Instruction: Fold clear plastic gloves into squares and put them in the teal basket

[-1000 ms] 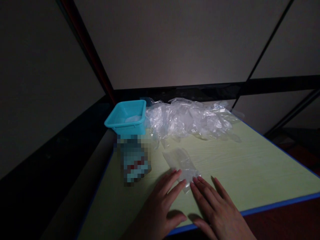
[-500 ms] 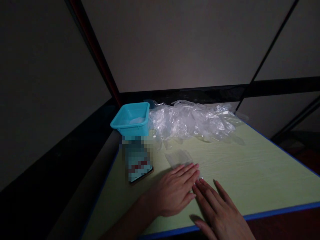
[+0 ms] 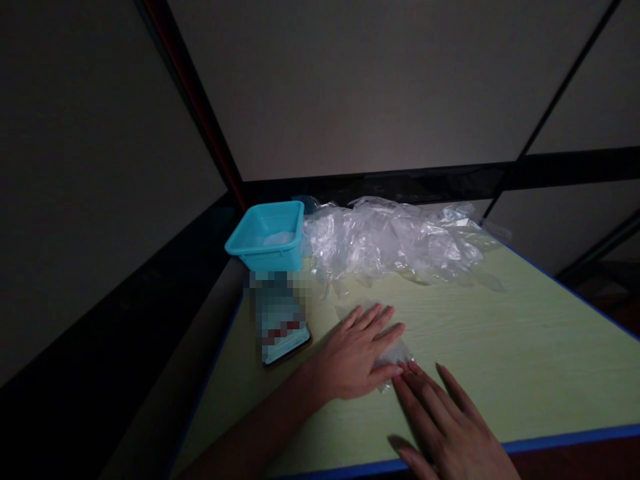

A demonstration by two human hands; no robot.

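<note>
A small clear plastic bag [image 3: 397, 355] lies flat on the table, mostly covered by my hands. My left hand [image 3: 357, 357] rests palm down on it with the fingers spread. At the bag's near right corner, the fingertips of my right hand [image 3: 443, 413] touch its edge; the fingers are stretched out and the thumb stands apart. What lies beneath my left palm is hidden.
Behind my hands, a heap of crumpled clear plastic bags [image 3: 390, 240] spreads along the wall. A turquoise basket [image 3: 273, 257] with something whitish inside stands at the back left. Before it lies a phone [image 3: 287, 347], partly blurred. Blue edging [image 3: 565, 437] borders the pale table [image 3: 525, 360].
My left hand has slid forward over the bag and its fingers have spread, uncovering the bag's near right part. My right hand has stayed at nearly the same place on the bag's corner.
</note>
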